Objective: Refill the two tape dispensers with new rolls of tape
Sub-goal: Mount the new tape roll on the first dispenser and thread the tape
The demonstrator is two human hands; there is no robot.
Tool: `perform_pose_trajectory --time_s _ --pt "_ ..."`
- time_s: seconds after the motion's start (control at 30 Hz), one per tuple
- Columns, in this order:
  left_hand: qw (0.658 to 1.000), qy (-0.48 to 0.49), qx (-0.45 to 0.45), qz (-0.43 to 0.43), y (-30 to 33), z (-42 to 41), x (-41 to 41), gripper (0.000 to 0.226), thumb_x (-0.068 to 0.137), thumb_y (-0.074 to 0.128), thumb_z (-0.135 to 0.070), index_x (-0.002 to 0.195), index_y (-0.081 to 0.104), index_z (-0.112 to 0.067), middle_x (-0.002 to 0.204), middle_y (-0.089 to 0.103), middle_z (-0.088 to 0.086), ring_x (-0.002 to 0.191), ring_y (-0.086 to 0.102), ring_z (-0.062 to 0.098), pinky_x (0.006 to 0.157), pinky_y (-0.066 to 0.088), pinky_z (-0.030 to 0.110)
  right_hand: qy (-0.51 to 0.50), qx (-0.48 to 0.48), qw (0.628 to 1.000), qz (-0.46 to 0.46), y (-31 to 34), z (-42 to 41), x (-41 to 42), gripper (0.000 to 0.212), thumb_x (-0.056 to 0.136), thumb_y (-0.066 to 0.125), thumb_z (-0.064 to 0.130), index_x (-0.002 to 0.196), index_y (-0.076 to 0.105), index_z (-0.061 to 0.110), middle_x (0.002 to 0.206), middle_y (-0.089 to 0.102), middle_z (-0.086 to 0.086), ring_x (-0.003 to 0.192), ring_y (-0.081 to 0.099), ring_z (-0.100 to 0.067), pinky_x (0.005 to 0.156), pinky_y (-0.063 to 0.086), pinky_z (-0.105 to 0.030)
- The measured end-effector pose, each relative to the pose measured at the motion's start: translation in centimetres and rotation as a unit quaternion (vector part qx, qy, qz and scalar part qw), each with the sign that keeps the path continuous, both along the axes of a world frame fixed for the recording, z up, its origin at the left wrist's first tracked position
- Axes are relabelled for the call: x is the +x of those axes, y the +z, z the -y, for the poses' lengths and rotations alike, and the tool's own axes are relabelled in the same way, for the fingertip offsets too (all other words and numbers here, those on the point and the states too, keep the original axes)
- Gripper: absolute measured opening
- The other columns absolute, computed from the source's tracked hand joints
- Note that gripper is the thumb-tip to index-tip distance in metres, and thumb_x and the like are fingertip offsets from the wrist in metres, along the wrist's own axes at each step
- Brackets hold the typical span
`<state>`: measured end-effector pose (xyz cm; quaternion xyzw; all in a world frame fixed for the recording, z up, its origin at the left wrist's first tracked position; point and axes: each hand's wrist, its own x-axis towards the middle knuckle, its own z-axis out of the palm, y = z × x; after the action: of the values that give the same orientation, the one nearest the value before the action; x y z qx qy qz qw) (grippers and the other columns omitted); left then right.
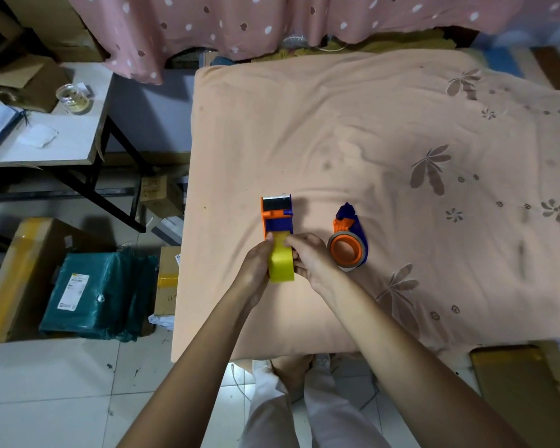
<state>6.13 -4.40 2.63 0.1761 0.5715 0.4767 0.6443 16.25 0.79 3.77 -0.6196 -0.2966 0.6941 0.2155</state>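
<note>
Covering the table [401,124] is a soft peach cloth with a brown flower print, wrinkled — it gives the work a cushioned, non-slip surface. On it stands the near tape dispenser [277,215], hard orange-and-blue plastic, cutter end pointing away from the person. The yellow tape roll [281,261], smooth and glossy, sits at its near end, apparently being seated or threaded. The left hand [256,263] grips the roll's left flank; the right hand [307,258] pinches its right edge near the top — a two-sided hold that steadies the roll. Just right lies the second dispenser [349,240] on its side, carrying a thin grey-brown ring, likely a spent core.
</note>
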Motion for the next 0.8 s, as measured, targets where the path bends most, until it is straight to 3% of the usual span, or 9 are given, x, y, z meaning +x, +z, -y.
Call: perform_pose_trajectory --time_s 0.13,0.23,0.43,0.53,0.6,0.7,0.73,0.8 --pt "1.000 -0.015 0.002 -0.008 0.1 0.0 0.1 0.027 0.102 0.036 -0.026 0.105 0.061 -0.015 0.098 0.068 0.008 0.088 0.063 0.023 0.081 0.047 0.037 -0.006 0.006 1.000 0.008 -0.3 0.0 0.2 0.029 0.074 0.064 0.010 0.103 0.057 0.010 0.103 0.067 -0.019 0.097 0.066 -0.034 0.085 0.056 -0.043" --pt "0.999 -0.033 0.012 -0.011 0.0 0.1 0.1 0.024 0.102 0.037 -0.021 0.109 0.058 -0.014 0.100 0.066 0.009 0.089 0.063 0.022 0.081 0.048 0.037 -0.022 -0.005 1.000 0.015 -0.1 -0.2 0.0 0.018 0.074 0.062 0.011 0.089 0.053 0.015 0.099 0.064 -0.016 0.093 0.062 -0.032 0.083 0.053 -0.042" --pt "1.000 -0.008 0.015 0.007 0.1 0.0 -0.2 0.024 0.102 0.038 -0.022 0.108 0.059 -0.013 0.098 0.067 0.008 0.087 0.063 0.022 0.079 0.048 0.037 -0.009 0.008 1.000 0.015 0.3 0.0 -0.2 0.017 0.077 0.063 0.014 0.093 0.057 0.015 0.109 0.067 -0.020 0.107 0.064 -0.036 0.090 0.054 -0.047" --pt "1.000 -0.006 0.005 0.017 0.1 0.0 -0.1 0.029 0.102 0.037 -0.028 0.107 0.061 -0.013 0.097 0.070 0.009 0.087 0.066 0.023 0.086 0.048 0.040 0.016 0.072 0.997 0.029 0.0 0.3 0.3 0.023 0.079 0.066 0.017 0.100 0.059 0.016 0.104 0.067 -0.009 0.104 0.066 -0.030 0.090 0.056 -0.046" --pt "0.999 -0.028 0.019 0.039 0.2 0.1 -0.1 0.027 0.099 0.042 -0.027 0.107 0.063 -0.013 0.097 0.074 0.005 0.087 0.070 0.019 0.081 0.054 0.034 0.074 0.204 0.971 0.102 0.0 0.7 1.2 0.032 0.075 0.070 0.024 0.105 0.058 0.023 0.103 0.063 0.002 0.096 0.064 -0.019 0.083 0.056 -0.041" --pt "0.995 -0.057 0.044 0.066 0.7 0.5 -0.2 0.031 0.075 0.053 -0.012 0.105 0.063 -0.009 0.090 0.074 0.002 0.079 0.071 0.016 0.065 0.055 0.026 0.190 0.377 0.884 0.200 0.4 0.3 2.3 0.024 0.073 0.068 0.029 0.097 0.068 0.027 0.104 0.059 0.003 0.088 0.062 -0.016 0.076 0.054 -0.037" --pt "0.994 -0.061 0.046 0.073 0.8 0.6 -0.2 0.038 0.069 0.052 -0.005 0.106 0.062 -0.006 0.091 0.074 0.004 0.080 0.070 0.019 0.066 0.056 0.028 0.215 0.400 0.868 0.202 0.6 0.1 2.5 0.018 0.075 0.068 0.027 0.093 0.071 0.025 0.102 0.060 0.003 0.086 0.062 -0.016 0.075 0.054 -0.039" --pt "0.994 -0.069 0.042 0.069 0.6 0.7 -0.4 0.052 0.063 0.051 0.003 0.114 0.059 0.000 0.101 0.070 0.013 0.091 0.068 0.028 0.084 0.056 0.041 0.243 0.426 0.846 0.208 0.9 -0.4 2.8 0.011 0.077 0.068 0.028 0.085 0.074 0.023 0.098 0.063 0.005 0.082 0.064 -0.016 0.071 0.055 -0.042"
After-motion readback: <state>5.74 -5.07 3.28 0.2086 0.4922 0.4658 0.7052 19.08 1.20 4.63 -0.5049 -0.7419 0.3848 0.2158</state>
